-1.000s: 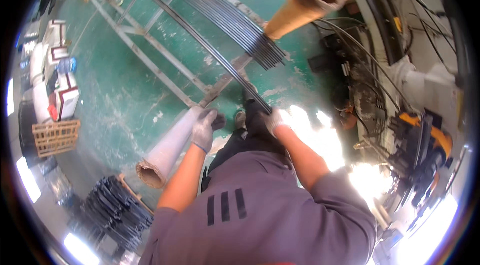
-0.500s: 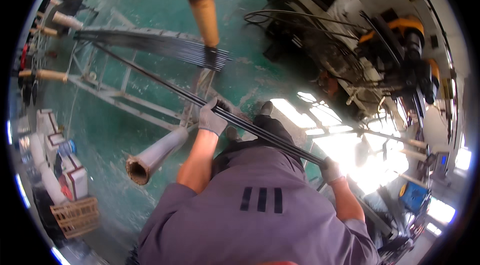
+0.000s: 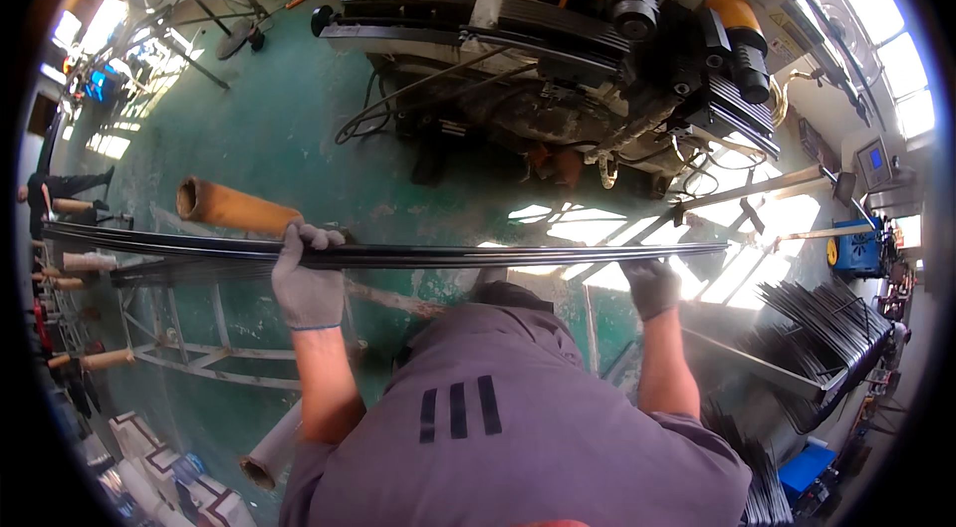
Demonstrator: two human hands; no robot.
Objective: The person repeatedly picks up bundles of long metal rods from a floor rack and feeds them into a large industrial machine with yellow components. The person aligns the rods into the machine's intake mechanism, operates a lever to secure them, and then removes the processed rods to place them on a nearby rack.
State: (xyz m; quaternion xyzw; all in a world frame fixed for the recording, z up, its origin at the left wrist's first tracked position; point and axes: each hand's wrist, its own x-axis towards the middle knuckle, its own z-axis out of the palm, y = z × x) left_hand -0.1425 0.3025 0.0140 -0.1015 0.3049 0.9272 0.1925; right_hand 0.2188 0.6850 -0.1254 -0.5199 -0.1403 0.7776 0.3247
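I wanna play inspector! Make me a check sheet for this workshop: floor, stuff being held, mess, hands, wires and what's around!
Floor: green, scuffed, with sunlight patches.
Job's things: long dark rods, stretching across the person's front.
Clutter: heaped dark strips at right; boxes at lower left.
Hands: both gloved; left hand closed on the rods; right hand at them, grip unclear.
Cables: looped hose by the machine.
Surroundings: brown tube beyond the rods; bright windows at right.
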